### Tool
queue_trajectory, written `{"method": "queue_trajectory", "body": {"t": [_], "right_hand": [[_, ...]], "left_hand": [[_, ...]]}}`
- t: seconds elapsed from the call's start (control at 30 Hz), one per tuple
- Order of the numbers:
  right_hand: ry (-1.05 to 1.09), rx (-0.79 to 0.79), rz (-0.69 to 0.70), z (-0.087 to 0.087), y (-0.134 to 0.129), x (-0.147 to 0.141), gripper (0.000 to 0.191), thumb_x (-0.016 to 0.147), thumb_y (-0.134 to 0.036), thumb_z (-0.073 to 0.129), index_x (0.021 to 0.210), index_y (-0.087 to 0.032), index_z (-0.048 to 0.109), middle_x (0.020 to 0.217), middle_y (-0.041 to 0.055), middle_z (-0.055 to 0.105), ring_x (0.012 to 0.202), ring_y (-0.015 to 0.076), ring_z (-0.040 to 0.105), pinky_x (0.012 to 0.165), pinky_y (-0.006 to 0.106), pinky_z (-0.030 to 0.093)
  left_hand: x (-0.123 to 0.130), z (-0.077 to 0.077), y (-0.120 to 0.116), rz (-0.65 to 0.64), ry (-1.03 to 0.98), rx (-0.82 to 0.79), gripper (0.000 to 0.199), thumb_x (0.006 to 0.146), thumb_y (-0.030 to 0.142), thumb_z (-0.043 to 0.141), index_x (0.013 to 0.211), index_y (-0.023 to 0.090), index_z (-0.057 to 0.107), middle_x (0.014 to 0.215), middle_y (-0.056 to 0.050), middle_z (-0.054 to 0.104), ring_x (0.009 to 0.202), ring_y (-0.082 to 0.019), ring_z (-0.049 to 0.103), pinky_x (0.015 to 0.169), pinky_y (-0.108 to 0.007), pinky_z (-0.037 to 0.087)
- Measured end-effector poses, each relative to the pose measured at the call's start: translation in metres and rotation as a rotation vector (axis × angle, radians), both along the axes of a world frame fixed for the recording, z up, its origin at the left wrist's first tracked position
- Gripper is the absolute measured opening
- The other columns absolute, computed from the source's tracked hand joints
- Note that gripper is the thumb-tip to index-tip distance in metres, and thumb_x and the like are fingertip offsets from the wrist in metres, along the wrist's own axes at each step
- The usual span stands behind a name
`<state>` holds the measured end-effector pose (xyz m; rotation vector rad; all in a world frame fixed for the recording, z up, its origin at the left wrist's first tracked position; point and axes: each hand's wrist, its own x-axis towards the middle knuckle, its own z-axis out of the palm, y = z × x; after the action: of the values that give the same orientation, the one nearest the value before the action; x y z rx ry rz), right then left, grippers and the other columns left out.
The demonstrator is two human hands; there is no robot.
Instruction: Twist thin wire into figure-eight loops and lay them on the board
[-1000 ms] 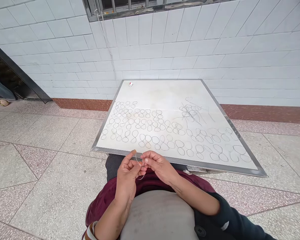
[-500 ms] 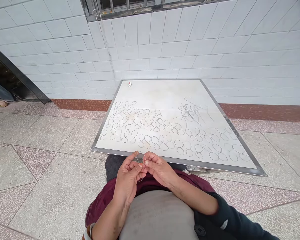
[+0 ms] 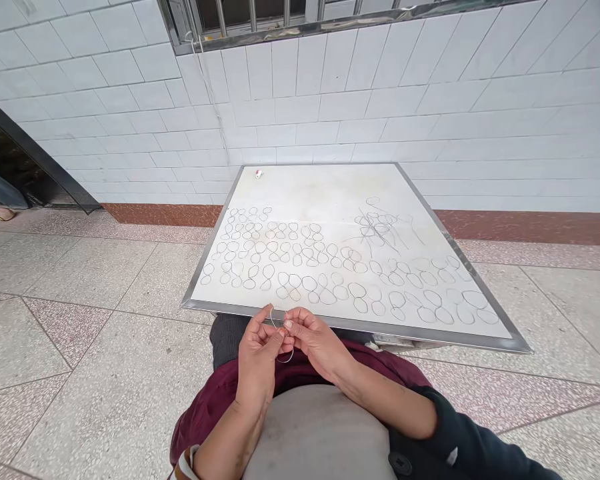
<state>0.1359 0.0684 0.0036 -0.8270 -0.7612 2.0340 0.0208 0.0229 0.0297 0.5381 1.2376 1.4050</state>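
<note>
Both my hands meet above my lap, close to the near edge of a white board [image 3: 310, 190] with a metal rim. A thin wire bent into loops [image 3: 285, 361] runs between them, one loop rising above the fingers and another hanging below. My left hand [image 3: 258, 357] pinches the wire's middle between thumb and fingers, its index finger stretched up beside the upper loop. My right hand [image 3: 321, 345] pinches the same wire at its right side. The fingers hide where the wire crosses. Several figure-eight wire loops [image 3: 357, 284] lie in rows on the board.
A tangled heap of wires [image 3: 377, 227] lies on the board's right half. A small red-and-white object [image 3: 259, 174] sits near its far left corner. Behind stands a white tiled wall [image 3: 300, 110] with a barred window; a dark doorway is at the left.
The lower wire loop shows more fully below my fingers now. My hands stay together with only slight finger movement, and the view has tilted up a little.
</note>
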Motion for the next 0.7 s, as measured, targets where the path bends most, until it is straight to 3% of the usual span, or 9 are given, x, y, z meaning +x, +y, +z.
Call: {"method": "queue_trajectory", "body": {"t": [0.13, 0.27, 0.37, 0.5, 0.7], "right_hand": [[-0.028, 0.132, 0.08, -0.001, 0.012, 0.007, 0.028, 0.081, -0.047, 0.071, 0.092, -0.021, 0.065, 0.081, -0.0013, 0.055, 0.072, 0.0111, 0.051, 0.067, 0.026, 0.045], [-0.096, 0.291, 0.157, -0.002, 0.022, 0.015, 0.024, 0.08, -0.038, 0.073, 0.099, -0.023, 0.069, 0.083, -0.0014, 0.058, 0.069, 0.0098, 0.049, 0.061, 0.024, 0.039], [-0.063, 0.319, 0.208, -0.004, 0.023, 0.017, 0.023, 0.081, -0.032, 0.073, 0.102, -0.023, 0.07, 0.088, -0.0005, 0.061, 0.069, 0.0093, 0.05, 0.062, 0.024, 0.039], [-0.01, 0.281, 0.159, -0.007, 0.017, 0.014, 0.02, 0.08, -0.03, 0.073, 0.098, -0.023, 0.07, 0.09, -0.0008, 0.062, 0.07, 0.009, 0.052, 0.063, 0.023, 0.04], [-0.03, 0.265, 0.038, -0.007, 0.006, 0.006, 0.016, 0.081, -0.032, 0.072, 0.091, -0.022, 0.066, 0.076, -0.0036, 0.057, 0.066, 0.0091, 0.05, 0.065, 0.024, 0.041]], "left_hand": [[-0.003, 0.002, -0.002, -0.013, -0.042, -0.005, 0.059, 0.073, 0.026, 0.078, 0.126, 0.017, 0.055, 0.068, 0.005, 0.063, 0.065, -0.01, 0.064, 0.068, -0.024, 0.054], [-0.004, 0.004, -0.004, -0.024, -0.094, -0.019, 0.059, 0.069, 0.026, 0.081, 0.123, 0.018, 0.057, 0.068, 0.004, 0.064, 0.065, -0.011, 0.066, 0.064, -0.023, 0.053], [-0.004, 0.003, -0.005, -0.044, -0.169, -0.037, 0.057, 0.068, 0.022, 0.082, 0.119, 0.018, 0.059, 0.067, 0.004, 0.064, 0.063, -0.01, 0.065, 0.062, -0.021, 0.052], [-0.003, 0.003, -0.006, -0.075, -0.233, -0.044, 0.052, 0.068, 0.019, 0.082, 0.116, 0.018, 0.062, 0.067, 0.004, 0.064, 0.064, -0.009, 0.065, 0.064, -0.02, 0.053], [-0.003, 0.004, -0.004, -0.068, -0.18, -0.026, 0.057, 0.068, 0.018, 0.082, 0.12, 0.019, 0.061, 0.07, 0.003, 0.066, 0.067, -0.01, 0.066, 0.066, -0.021, 0.054]]}}
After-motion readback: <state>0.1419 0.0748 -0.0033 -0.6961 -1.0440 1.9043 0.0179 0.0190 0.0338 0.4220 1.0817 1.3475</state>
